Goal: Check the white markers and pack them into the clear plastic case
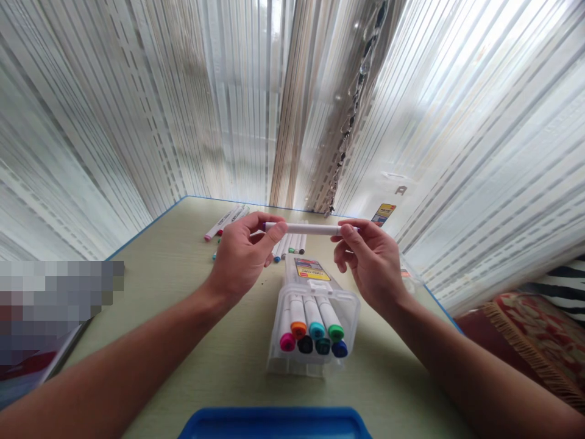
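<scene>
white marker (315,229) spans left hand (241,251) to right hand (377,259) above blue-edged table (169,256)

7 cased markers (314,316), 1 near case (297,367) and 1 raised marker (311,230) show; loose markers (223,223) overlap uncountably.

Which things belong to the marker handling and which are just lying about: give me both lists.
Seem to belong:
purple-ended marker, held in the left hand and right hand
clear marker case
capped markers inside it
loose markers behind
yellow-labelled clear packaging, probably

Apparently just lying about:
blue plastic object
fringed patterned fabric
zebra-striped fabric
</scene>
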Demonstrator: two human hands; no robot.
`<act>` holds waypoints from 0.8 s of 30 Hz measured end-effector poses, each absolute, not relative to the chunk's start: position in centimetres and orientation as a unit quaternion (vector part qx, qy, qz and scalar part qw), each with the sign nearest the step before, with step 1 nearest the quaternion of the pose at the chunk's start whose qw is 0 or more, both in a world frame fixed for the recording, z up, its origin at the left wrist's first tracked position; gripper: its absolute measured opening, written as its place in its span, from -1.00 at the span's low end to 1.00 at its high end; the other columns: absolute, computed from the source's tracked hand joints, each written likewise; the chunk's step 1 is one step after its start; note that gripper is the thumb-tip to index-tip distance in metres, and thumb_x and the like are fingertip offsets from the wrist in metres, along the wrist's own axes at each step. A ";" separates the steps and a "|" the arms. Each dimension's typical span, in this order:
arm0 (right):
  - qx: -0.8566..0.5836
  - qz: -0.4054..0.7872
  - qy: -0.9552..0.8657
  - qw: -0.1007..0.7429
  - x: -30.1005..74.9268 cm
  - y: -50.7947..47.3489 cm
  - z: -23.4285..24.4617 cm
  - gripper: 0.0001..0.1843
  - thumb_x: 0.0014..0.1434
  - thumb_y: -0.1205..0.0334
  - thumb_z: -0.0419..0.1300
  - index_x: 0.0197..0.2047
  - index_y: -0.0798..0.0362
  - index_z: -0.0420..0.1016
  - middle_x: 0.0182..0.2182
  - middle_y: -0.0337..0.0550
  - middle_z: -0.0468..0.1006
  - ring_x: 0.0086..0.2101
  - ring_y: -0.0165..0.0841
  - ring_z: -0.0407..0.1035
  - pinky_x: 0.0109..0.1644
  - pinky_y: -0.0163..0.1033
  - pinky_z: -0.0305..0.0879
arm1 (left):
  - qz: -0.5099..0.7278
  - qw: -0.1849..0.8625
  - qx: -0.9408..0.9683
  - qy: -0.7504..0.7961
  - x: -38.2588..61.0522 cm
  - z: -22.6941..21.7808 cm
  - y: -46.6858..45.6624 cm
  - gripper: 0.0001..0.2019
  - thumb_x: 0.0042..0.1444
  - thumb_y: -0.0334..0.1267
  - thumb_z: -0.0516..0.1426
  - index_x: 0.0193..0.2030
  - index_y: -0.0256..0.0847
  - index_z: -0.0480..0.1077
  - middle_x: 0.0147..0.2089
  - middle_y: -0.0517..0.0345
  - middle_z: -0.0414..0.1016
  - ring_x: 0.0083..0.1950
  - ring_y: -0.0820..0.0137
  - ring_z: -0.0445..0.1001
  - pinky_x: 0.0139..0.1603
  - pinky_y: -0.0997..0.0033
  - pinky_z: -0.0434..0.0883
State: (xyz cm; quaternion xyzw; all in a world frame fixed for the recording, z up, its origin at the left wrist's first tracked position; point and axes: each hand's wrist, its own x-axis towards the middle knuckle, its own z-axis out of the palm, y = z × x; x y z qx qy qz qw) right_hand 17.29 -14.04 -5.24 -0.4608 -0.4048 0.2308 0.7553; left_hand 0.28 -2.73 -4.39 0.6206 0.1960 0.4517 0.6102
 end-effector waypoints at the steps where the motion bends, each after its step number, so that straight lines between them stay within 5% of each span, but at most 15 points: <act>1: -0.463 0.231 -0.406 0.754 17.3 -14.1 -5.3 -0.82 0.16 0.17 0.39 -0.22 0.07 0.57 -0.47 -0.25 0.58 -0.64 -0.50 0.38 -0.68 -0.41 0.23 | 0.450 0.607 0.625 0.197 0.2 -4.4 -2.7 -0.76 0.09 -0.17 0.33 -0.21 -0.31 0.51 -0.56 0.31 0.29 -0.62 0.59 0.22 -0.66 0.56 0.19; 24: -0.479 0.236 -0.410 0.739 17.0 -14.3 -5.1 -0.81 0.15 0.21 0.39 -0.19 0.08 0.55 -0.45 -0.23 0.59 -0.61 -0.47 0.40 -0.66 -0.41 0.26 | 0.423 0.662 0.586 0.196 0.6 -4.3 -3.1 -0.89 0.16 -0.33 0.19 -0.20 -0.30 0.48 -0.46 0.23 0.34 -0.58 0.57 0.21 -0.64 0.54 0.26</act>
